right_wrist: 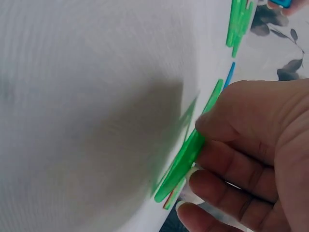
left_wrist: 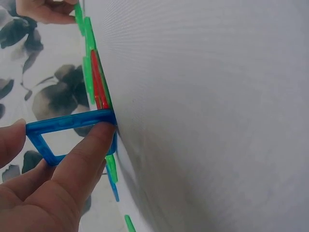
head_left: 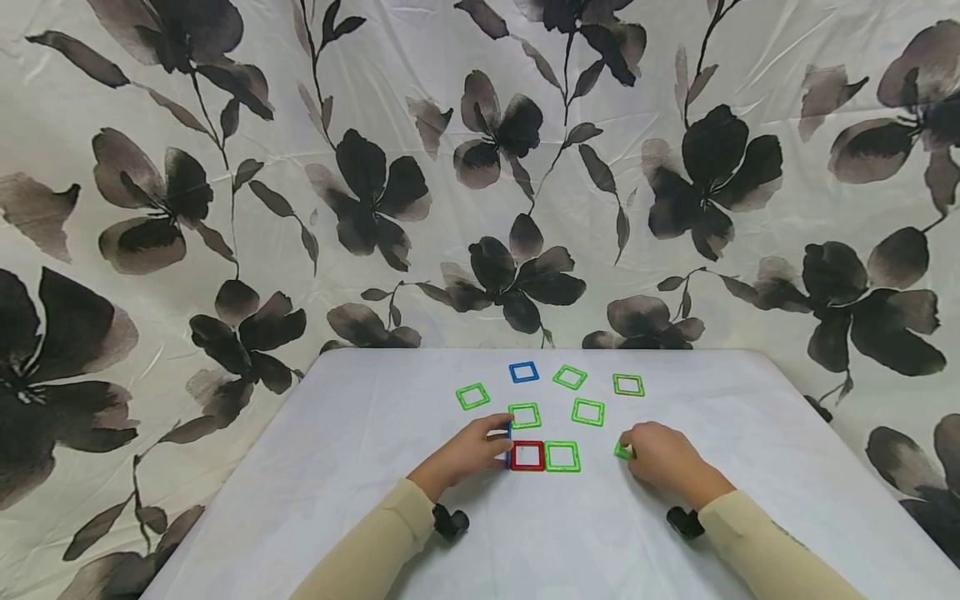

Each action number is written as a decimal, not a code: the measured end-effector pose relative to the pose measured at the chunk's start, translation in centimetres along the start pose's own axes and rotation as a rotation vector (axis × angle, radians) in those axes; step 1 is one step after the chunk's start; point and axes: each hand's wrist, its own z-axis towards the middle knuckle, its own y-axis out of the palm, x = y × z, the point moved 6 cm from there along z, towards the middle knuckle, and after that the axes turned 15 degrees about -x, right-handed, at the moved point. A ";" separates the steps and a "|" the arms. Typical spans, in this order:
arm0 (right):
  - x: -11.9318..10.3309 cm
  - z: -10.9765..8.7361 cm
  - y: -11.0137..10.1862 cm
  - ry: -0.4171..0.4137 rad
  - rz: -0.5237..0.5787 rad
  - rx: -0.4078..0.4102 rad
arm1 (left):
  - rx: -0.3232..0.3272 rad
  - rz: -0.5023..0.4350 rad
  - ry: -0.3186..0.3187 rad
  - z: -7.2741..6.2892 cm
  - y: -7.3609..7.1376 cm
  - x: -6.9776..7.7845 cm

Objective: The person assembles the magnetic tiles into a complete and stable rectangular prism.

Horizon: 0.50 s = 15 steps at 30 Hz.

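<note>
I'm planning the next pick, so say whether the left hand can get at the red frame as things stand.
Probably not freely: the left hand holds the upright blue frame, which stands between it and the red frame, close though that lies.

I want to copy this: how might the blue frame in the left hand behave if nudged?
The blue frame is probably stiff: its bars look straight in the left hand. It is likely light for its size, being open inside. Held upright on a thin edge, it might tip if unsupported.

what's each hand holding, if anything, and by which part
Left hand: the blue frame, by its edges. Right hand: a green frame, pinched along one side.
</note>
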 end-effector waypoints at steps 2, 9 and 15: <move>0.0 -0.1 -0.2 -0.001 -0.020 0.013 | 0.000 -0.005 0.001 0.1 0.0 0.0; 0.1 -0.3 -0.9 0.000 -0.076 0.049 | -0.003 -0.018 0.009 0.3 0.0 -0.1; -0.1 -0.6 -1.4 -0.020 -0.080 0.116 | -0.002 -0.018 0.013 0.3 0.1 -0.1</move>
